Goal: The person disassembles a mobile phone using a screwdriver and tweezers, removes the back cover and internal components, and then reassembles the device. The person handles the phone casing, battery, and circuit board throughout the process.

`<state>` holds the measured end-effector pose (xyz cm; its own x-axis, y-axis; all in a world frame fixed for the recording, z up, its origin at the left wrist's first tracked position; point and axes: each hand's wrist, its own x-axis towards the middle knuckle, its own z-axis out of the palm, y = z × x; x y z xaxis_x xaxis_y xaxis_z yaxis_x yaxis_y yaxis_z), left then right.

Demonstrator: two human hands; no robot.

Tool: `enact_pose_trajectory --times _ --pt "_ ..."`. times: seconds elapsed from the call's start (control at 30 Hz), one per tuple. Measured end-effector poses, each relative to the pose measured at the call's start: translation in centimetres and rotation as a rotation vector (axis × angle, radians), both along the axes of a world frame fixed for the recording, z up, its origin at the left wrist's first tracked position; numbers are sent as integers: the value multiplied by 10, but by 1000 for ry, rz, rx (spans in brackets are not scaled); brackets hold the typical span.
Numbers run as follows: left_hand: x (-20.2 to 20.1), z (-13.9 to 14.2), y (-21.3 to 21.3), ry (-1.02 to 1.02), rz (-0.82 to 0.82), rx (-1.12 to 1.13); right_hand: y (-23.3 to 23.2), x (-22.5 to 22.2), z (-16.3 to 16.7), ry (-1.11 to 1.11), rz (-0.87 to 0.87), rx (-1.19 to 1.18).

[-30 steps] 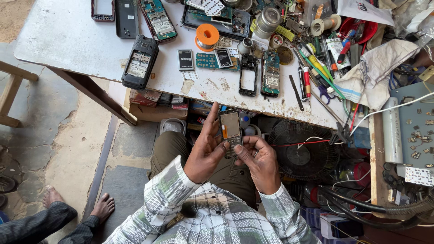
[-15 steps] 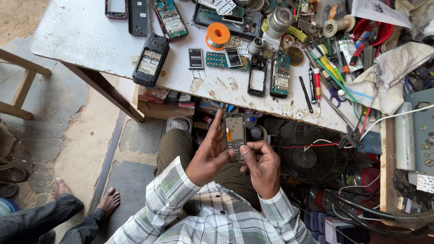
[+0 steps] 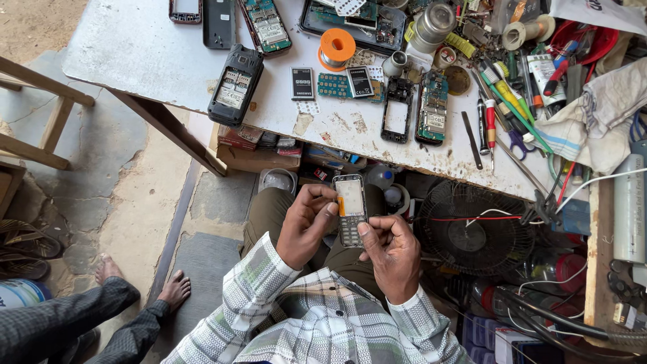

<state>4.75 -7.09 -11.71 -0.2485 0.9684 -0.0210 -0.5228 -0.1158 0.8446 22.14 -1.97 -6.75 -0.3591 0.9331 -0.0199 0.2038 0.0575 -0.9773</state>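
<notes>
Both hands, left hand (image 3: 306, 229) and right hand (image 3: 391, 253), have fingers pinching a keypad phone (image 3: 350, 209) below the cluttered worktop (image 3: 148, 54), fan (image 3: 478, 226) just beside.

Partly hidden phone, cropped worktop clutter

Our fingers (image 3: 328, 210) cover the keypad phone's (image 3: 351, 209) edges; the worktop (image 3: 148, 50) runs off frame above, where we see the red phone (image 3: 186, 9) cropped.

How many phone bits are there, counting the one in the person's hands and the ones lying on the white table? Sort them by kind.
Keypad phone front, held by left hand and right hand: 1
Black phone bodies: 2
Bare circuit boards: 2
Empty black frame: 1
Loose batteries: 2
Total: 8, leaving out the cluttered far edge, too jumbled to count.
</notes>
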Motion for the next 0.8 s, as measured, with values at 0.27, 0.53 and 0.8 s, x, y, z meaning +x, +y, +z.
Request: enact_pose_trajectory --times 0.27,0.53,0.8 --pt "0 -16 5 -402 -60 22 -1 0 3 11 3 -29" --pt "2 -22 8 -492 -92 83 1 1 0 69 14 -62" --pt "4 -28 10 -640 -130 106 0 0 3 14 1 -82"
